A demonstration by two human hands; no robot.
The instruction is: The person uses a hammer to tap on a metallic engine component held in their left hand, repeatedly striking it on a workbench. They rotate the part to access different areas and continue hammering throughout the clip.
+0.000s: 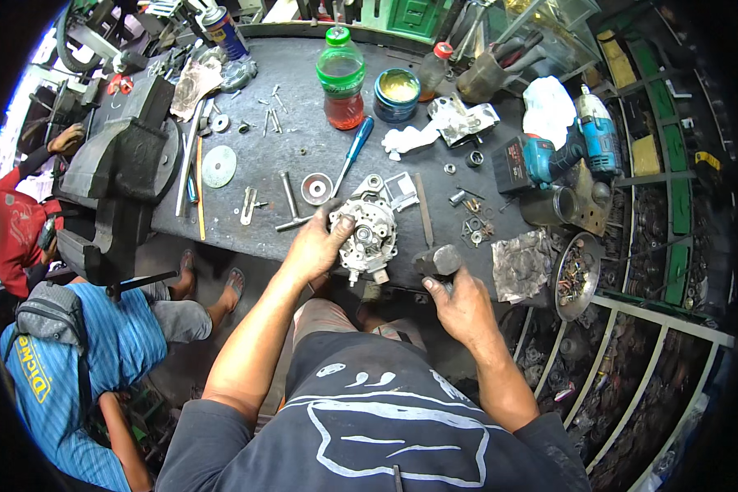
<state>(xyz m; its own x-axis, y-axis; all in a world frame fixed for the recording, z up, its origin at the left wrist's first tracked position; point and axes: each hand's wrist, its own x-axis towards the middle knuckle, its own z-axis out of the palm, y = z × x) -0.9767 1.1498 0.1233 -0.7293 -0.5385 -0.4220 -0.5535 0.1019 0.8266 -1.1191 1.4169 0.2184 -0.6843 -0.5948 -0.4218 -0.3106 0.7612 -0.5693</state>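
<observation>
From afar I see a dark short-sleeved T-shirt (367, 392) printed with white outlined shapes (422, 448), and pale, reddish-patterned shorts (316, 318).

A black-topped workbench (258, 156) stands on dark floor (254, 307) beside green-framed shelves (679, 176), bright light at left.

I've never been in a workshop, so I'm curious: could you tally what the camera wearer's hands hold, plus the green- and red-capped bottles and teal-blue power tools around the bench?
Hammer, in the right hand: 1
Metal housing, in the left hand: 1
Capped bottles: 2
Power tools: 2
Total: 6
</observation>
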